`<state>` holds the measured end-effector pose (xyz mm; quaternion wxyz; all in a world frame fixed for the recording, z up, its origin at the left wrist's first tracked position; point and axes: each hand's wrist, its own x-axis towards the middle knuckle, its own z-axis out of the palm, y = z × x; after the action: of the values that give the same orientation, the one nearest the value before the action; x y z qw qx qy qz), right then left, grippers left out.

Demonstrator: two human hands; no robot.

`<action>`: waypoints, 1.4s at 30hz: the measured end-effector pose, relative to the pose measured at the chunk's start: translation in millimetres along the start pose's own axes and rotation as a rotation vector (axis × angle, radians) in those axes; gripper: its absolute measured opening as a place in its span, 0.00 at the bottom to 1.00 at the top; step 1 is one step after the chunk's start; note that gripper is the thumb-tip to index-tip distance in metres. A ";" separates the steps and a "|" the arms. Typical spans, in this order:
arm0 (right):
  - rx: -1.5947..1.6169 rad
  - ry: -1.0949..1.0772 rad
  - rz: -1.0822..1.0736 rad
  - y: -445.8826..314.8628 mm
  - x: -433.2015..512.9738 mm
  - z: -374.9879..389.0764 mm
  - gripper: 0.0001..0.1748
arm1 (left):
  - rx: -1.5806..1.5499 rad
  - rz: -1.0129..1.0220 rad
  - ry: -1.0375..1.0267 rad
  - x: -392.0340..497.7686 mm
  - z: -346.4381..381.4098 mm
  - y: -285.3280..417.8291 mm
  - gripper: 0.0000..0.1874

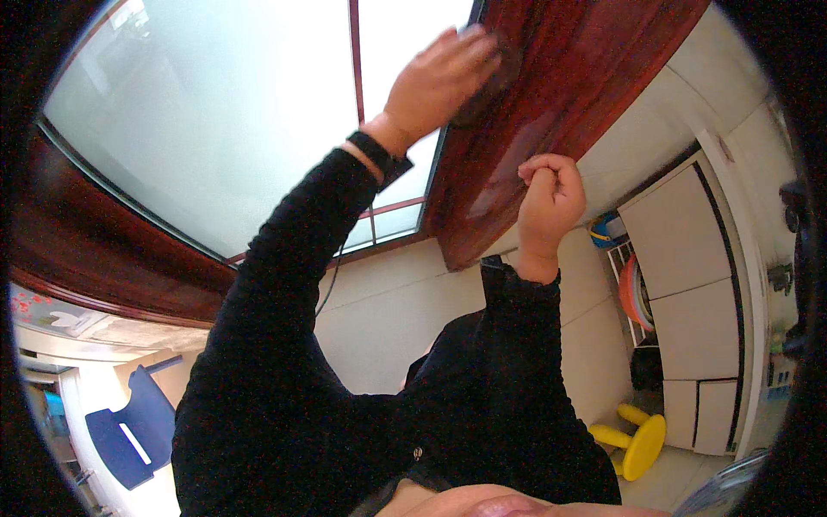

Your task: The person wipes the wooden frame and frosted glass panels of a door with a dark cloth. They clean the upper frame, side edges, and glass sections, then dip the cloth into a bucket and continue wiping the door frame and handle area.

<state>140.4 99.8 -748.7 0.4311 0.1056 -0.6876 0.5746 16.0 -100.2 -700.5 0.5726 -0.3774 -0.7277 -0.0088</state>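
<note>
My left hand (442,84) is raised against a glossy dark red wooden door panel (581,71), beside a frosted glass pane (213,129). The hand is blurred. Beneath its fingers and palm is a dark brown patch (481,103); I cannot tell whether it is a cloth or a shadow. My right hand (552,197) hovers in front of the lower part of the panel, its fingers curled in, and I see nothing in it. A dark band (371,148) circles the left wrist at the end of a black sleeve.
Light floor tiles (381,336) spread below. To the right stand a yellow stool (643,446), a low white cabinet (691,258), a red-rimmed basin (633,294) and a small blue bucket (604,231). A dark blue chair (139,426) is at lower left. A thin cable (333,284) hangs near my left arm.
</note>
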 end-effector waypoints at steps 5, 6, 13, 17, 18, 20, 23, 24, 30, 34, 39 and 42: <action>-0.086 -0.065 0.047 3.6 -4.1 15.6 0.11 | -0.201 0.162 -0.487 -128.2 29.4 60.3 0.17; -0.094 -0.081 0.054 4.9 -5.0 19.6 0.11 | -0.154 0.283 -0.657 -148.5 29.5 66.8 0.16; -0.173 -0.144 0.036 17.6 -7.7 42.1 0.09 | -0.230 0.080 -0.406 -134.9 -25.2 13.9 0.18; -0.103 -0.181 0.083 21.6 -11.2 56.5 0.10 | 0.017 -0.105 0.009 -50.1 -102.1 -73.4 0.23; -0.095 -0.161 0.065 22.3 -12.0 60.6 0.12 | 0.162 -0.104 0.083 -27.8 -124.6 -95.9 0.24; -0.112 -0.189 0.041 22.2 -14.4 67.1 0.11 | 0.400 -0.169 0.203 12.7 -168.1 -134.2 0.24; -0.126 -0.205 0.014 20.2 -18.1 72.7 0.11 | 0.554 -0.236 0.409 55.8 -209.9 -164.2 0.28; -0.116 -0.205 0.003 18.9 -19.7 74.6 0.11 | 0.610 -0.367 0.347 63.2 -216.0 -166.9 0.29; -0.167 -0.318 0.052 6.1 -30.2 75.4 0.08 | 0.557 -0.403 0.163 88.2 -148.0 -127.3 0.40; -0.151 -0.373 0.055 -3.2 -38.5 77.0 0.09 | 0.294 -0.138 0.011 102.1 -94.9 -86.6 0.42; -0.194 -0.409 0.013 -1.7 -44.7 77.9 0.09 | 0.252 0.020 -0.157 101.3 -73.7 -66.9 0.28; -0.216 -0.413 0.005 5.8 -43.9 76.4 0.09 | 0.184 0.108 -0.190 99.6 -93.6 -79.2 0.29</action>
<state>127.3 19.0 -781.6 0.2885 0.1725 -0.8189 0.4652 43.2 -144.8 -551.4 0.5327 -0.3612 -0.7552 0.1245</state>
